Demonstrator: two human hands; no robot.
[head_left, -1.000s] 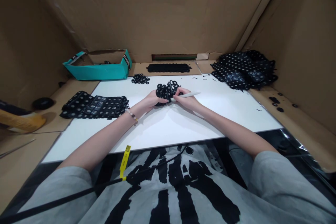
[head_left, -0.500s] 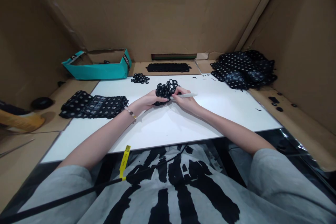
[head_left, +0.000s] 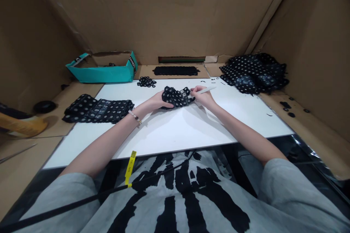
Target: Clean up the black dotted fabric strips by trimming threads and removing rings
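Over the middle of the white board (head_left: 175, 134), my left hand (head_left: 158, 101) grips a bent black rubber sheet (head_left: 175, 98) dotted with round holes. The thumb lies across the sheet's near edge and the other fingers are hidden behind it. My right hand (head_left: 203, 97) pinches a slim, pale, pen-like tool (head_left: 210, 89) at the sheet's right end. The tool's back end points up and right; its working tip is too small to make out. Just behind the sheet lies a small heap of loose black rings (head_left: 146, 82).
A folded holed sheet (head_left: 101, 110) rests at left, near a teal box (head_left: 102, 74). More holed sheets (head_left: 254, 72) are piled at back right. A flat black strip (head_left: 176, 70) lies at the back. Black scraps (head_left: 291, 114) dot the right cardboard. A yellow bottle (head_left: 27, 126) stands left.
My right hand has moved right and slightly up with the pale tool. The black sheet, bunched up before, is now more spread out towards the right. My left hand keeps hold of it.
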